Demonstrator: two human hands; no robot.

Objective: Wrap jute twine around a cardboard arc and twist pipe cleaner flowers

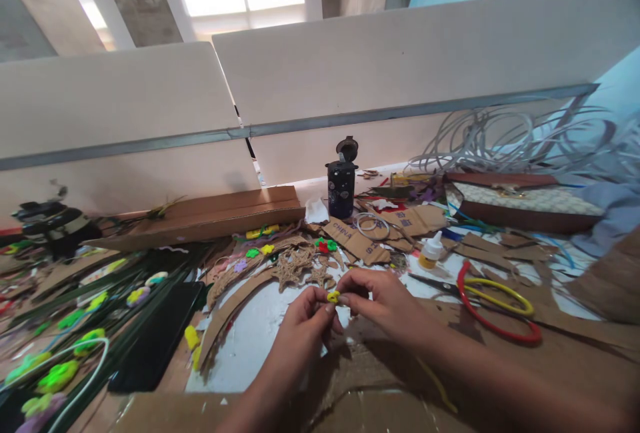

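My left hand [311,318] and my right hand [373,296] meet over the middle of the table. Both pinch a small curled yellow pipe cleaner [333,296] between thumb and fingertips. A yellow strand [437,386] shows below my right forearm; whether it joins the curl is hidden. Just beyond my fingers lie star shapes wrapped in twine [295,265] and a curved cardboard strip [237,306]. Small green and yellow fuzzy flowers [260,250] rest behind the strip. To the right stand a glue bottle [431,251] and scissors with red and yellow handles [470,293].
A dark lidded bottle [341,186] stands at the back, its cap up. Cardboard scraps [357,240] litter the table. On the right sit a patterned handbag [520,203] and coiled white cable [480,140]. A black flat panel [157,340] and fuzzy flowers [57,376] lie left.
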